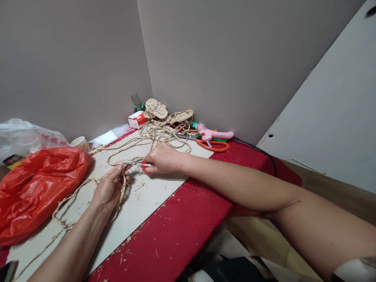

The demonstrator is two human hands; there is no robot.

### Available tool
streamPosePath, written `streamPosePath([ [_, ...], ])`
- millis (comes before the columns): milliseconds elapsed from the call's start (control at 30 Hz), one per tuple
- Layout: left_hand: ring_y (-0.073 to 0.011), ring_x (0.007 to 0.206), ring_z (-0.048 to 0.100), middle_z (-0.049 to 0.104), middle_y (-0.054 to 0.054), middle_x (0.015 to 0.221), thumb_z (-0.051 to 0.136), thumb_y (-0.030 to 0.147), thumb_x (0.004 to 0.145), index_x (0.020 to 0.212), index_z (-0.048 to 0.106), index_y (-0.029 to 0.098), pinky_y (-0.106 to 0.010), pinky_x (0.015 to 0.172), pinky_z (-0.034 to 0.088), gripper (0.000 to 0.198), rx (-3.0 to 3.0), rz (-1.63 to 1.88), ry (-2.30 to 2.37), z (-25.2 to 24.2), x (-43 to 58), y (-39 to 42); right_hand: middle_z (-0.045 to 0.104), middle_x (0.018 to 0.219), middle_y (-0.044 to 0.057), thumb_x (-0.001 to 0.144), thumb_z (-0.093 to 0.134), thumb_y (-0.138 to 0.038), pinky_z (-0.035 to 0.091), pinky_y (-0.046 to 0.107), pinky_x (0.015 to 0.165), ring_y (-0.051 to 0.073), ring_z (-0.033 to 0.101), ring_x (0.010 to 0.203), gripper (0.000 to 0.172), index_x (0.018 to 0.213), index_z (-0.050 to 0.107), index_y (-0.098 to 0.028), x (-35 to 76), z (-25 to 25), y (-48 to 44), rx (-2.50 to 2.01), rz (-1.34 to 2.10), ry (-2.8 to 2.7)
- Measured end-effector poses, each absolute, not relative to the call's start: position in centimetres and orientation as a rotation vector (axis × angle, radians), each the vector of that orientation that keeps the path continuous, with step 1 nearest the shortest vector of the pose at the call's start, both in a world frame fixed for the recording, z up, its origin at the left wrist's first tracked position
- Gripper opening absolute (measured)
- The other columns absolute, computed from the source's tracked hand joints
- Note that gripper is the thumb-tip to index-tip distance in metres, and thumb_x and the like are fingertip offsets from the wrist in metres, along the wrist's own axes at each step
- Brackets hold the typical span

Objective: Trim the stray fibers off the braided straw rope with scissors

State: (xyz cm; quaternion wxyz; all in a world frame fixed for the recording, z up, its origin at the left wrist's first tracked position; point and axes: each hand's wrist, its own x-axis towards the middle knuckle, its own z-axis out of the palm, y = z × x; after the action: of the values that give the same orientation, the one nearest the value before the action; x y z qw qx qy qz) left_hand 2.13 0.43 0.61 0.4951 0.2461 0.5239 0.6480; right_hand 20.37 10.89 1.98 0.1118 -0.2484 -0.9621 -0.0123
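Observation:
My right hand is closed round the red handles of a small pair of scissors. The scissors' blades point left and meet the strand by my left fingertips; whether they are apart or together is too small to tell. My left hand pinches a braided straw cord, which hangs down past the fingers. More of this cord loops across the white board and runs toward the front left. Behind my hands, a tangle of cord leads to woven straw pieces shaped like small soles.
A red plastic bag and a clear bag lie at left, near a paper cup. At the back are a small red-and-white box, pliers, a pink glue gun and orange-handled scissors. Straw scraps litter the red cloth.

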Motion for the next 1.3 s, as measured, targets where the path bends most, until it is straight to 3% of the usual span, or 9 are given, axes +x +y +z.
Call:
streamPosePath([
  [367, -0.0114, 0.057, 0.063, 0.070, -0.011, 0.082, 0.065, 0.005, 0.080, 0.083, 0.068, 0.009, -0.021, 0.053, 0.056, 0.005, 0.569, 1.481, 1.291, 0.6, 2.0, 0.3, 0.060, 0.059, 0.001, 0.081, 0.055, -0.046, 0.020, 0.029, 0.056, 0.010, 0.027, 0.050, 0.032, 0.068, 0.068, -0.019, 20.7, 2.0, 11.2, -0.706, 0.145, -2.786],
  [867, -0.0097, 0.056, 0.059, 0.068, -0.007, 0.074, 0.071, 0.001, 0.069, 0.074, 0.069, 0.009, -0.018, 0.053, 0.052, 0.010, 0.633, 1.539, 1.305, 0.5, 2.3, 0.4, 0.068, 0.069, 0.008, 0.082, 0.052, -0.051, 0.026, 0.031, 0.058, 0.014, 0.047, 0.056, 0.041, 0.077, 0.073, -0.016, 20.5, 2.1, 10.4, -0.739, -0.027, -2.835],
  [1033, -0.0061, 0.049, 0.051, 0.065, -0.005, 0.070, 0.069, -0.001, 0.069, 0.074, 0.070, 0.008, -0.016, 0.051, 0.051, 0.010, 0.626, 1.564, 1.340, 0.6, 2.5, 0.5, 0.071, 0.074, 0.011, 0.082, 0.051, -0.049, 0.025, 0.031, 0.057, 0.016, 0.049, 0.058, 0.041, 0.082, 0.075, -0.015, 20.5, 2.6, 9.9, -0.739, -0.071, -2.880],
  [1300, -0.0080, 0.053, 0.055, 0.066, -0.005, 0.072, 0.069, 0.001, 0.070, 0.074, 0.070, 0.009, -0.016, 0.051, 0.050, 0.009, 0.617, 1.547, 1.329, 0.4, 2.2, 0.6, 0.072, 0.076, 0.011, 0.084, 0.051, -0.048, 0.023, 0.031, 0.055, 0.016, 0.050, 0.058, 0.042, 0.084, 0.076, -0.015, 20.4, 2.6, 9.9, -0.725, -0.067, -2.900],
])
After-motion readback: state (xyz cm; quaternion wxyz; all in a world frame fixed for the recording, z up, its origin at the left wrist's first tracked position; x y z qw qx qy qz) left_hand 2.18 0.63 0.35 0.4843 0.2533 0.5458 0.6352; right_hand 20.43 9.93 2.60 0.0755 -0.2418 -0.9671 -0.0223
